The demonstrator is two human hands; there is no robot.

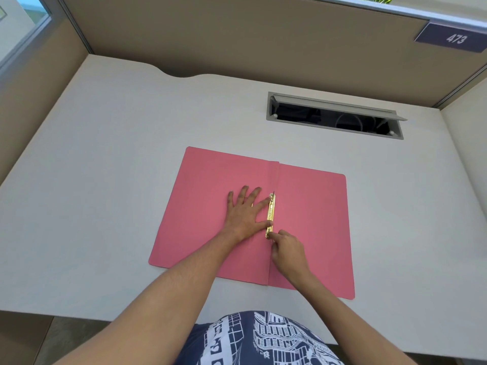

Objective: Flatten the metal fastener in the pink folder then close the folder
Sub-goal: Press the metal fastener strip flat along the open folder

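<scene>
The pink folder (311, 214) lies open and flat on the white desk. A gold metal fastener (271, 214) runs along its centre fold, with a thin prong sticking up at its far end. My left hand (243, 212) rests palm down on the left leaf, fingers spread, thumb and index finger touching the fastener's left side. My right hand (287, 248) is curled at the near end of the fastener, its fingertips pressing on that end.
The white desk (105, 180) is enclosed by tan partition walls. An open grey cable hatch (334, 115) sits in the desk behind the folder. A sign reading 473 (454, 38) hangs at the top right.
</scene>
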